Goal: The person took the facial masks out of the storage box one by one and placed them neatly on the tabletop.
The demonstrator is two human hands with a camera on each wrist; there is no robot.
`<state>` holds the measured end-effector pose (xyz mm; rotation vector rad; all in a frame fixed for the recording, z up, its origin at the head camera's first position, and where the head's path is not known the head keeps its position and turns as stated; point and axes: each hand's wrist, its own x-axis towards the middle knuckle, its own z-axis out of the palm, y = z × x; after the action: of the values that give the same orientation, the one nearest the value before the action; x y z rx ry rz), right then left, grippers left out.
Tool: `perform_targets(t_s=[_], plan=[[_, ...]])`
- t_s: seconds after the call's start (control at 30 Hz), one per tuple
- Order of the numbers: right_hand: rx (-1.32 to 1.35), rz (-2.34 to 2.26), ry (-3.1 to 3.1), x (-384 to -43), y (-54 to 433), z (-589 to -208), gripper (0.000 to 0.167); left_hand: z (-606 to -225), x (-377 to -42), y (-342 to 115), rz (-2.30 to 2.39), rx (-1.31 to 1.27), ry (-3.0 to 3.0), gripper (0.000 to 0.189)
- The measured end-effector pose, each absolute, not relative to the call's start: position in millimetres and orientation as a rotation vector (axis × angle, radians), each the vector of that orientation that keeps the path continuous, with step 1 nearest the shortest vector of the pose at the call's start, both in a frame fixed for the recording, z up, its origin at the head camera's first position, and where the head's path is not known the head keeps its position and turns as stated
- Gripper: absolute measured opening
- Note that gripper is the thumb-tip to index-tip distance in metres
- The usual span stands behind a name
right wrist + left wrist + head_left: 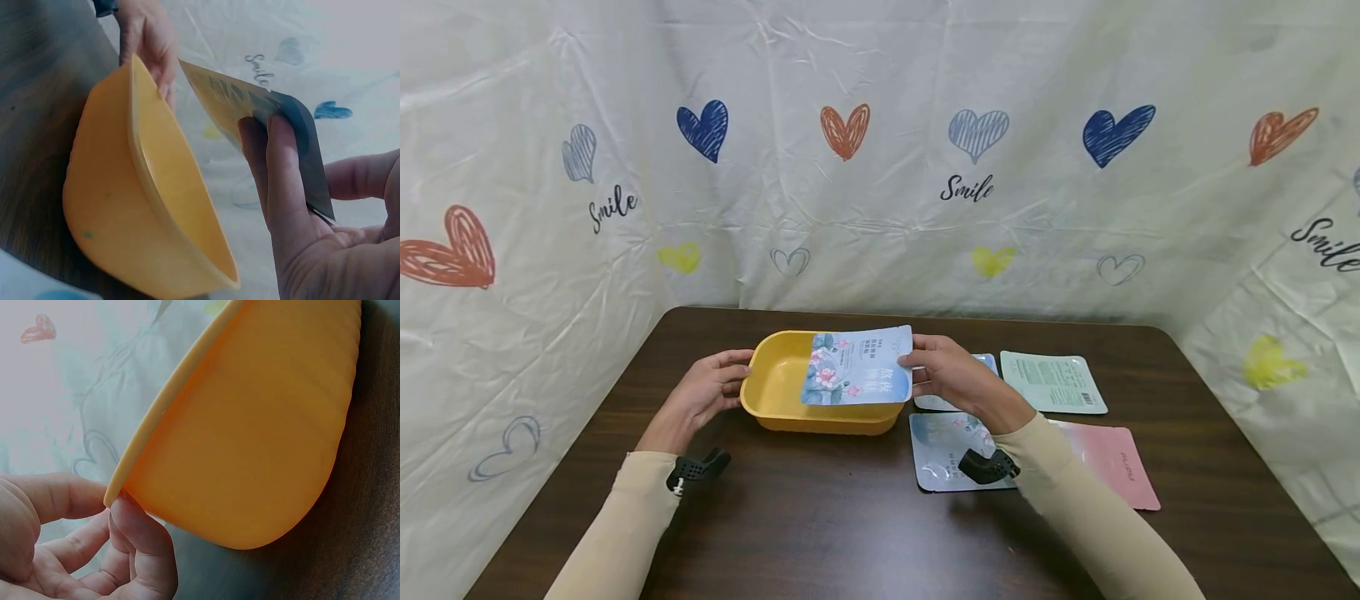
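Note:
A yellow plastic basin (778, 379) stands on the table, left of its middle. At its left end my left hand (703, 392) pinches the rim between thumb and fingers, seen closely in the left wrist view on the basin (244, 437). My right hand (955, 375) grips a light blue sheet mask packet (857, 367) with pink flowers by its right edge. That packet hangs over the basin's right half, apart from the rim in the right wrist view. Thumb and fingers lie on opposite faces of the packet (250, 106).
Right of the basin lie more flat packets: a blue one (936, 402) partly under my right hand, a green one (1052, 383), a flowered blue one (943, 454) and a pink one (1120, 467) partly behind my sleeve. A white sheet with printed hearts (880, 208) hangs behind the dark wooden table (820, 517).

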<state>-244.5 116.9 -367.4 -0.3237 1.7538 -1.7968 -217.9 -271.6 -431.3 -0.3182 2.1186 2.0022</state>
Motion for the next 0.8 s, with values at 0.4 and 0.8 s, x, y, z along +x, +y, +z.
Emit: perform_targets(t_s=[0.4, 0.8], plan=[[-0.406, -1.773, 1.745, -230, 165, -374, 0.056, -434, -218, -274, 1.998, -0.292, 2.124, 0.051], [-0.454, -1.725, 1.755, -214, 198, -378, 0.062, -433, -219, -273, 1.998, -0.318, 2.125, 0.051]])
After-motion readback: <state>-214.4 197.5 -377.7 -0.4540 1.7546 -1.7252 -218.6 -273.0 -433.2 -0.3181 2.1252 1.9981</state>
